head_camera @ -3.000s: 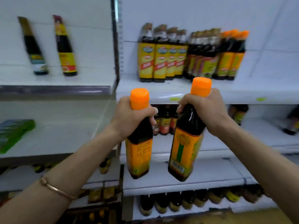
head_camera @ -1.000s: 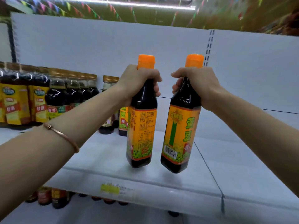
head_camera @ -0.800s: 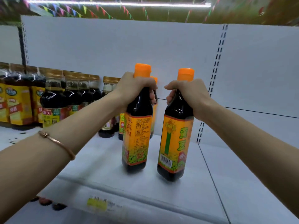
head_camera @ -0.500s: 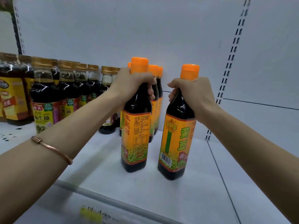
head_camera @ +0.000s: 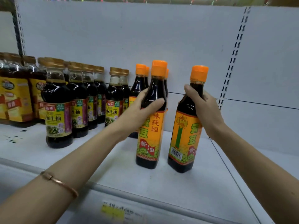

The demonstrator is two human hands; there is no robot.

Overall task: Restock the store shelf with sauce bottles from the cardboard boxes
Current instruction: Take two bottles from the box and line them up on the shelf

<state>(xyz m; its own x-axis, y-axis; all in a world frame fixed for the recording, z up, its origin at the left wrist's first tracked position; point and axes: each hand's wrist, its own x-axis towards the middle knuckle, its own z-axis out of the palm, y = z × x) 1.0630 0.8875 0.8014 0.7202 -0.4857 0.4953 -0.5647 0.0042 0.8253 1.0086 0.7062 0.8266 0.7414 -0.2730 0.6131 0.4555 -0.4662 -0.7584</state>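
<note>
White steel shelf (head_camera: 186,183), smooth painted deck with a rounded front lip and a yellow price tag (head_camera: 112,210); flat white back panel behind, slotted upright to the right. Gold-capped bottles (head_camera: 58,109) stood in rows on the shelf's left part, round-shouldered, dark fill, glossy.

Two orange-capped sauce bottles stood upright near the deck's middle, bases on the shelf, close beside each other but apart. More of the same kind stood just behind them. Left bottle (head_camera: 151,120): tall, square-shouldered, dark contents, slick orange label. Right bottle (head_camera: 186,126): same build, barcode facing out.

Left hand (head_camera: 139,109) wrapped the left bottle's shoulder from the side, thumb across the front, fingers curled behind. Right hand (head_camera: 203,109) gripped the right bottle's neck and shoulder, fingers curled round it. A thin metal bangle (head_camera: 59,183) sat on the left forearm.

Handling, judged: full, rigid, probably heavy for their girth; top-heavy and apt to tip; smooth walls likely slippery. Whether glass or plastic, could not tell. Neck below the cap gives the surest hold.
</note>
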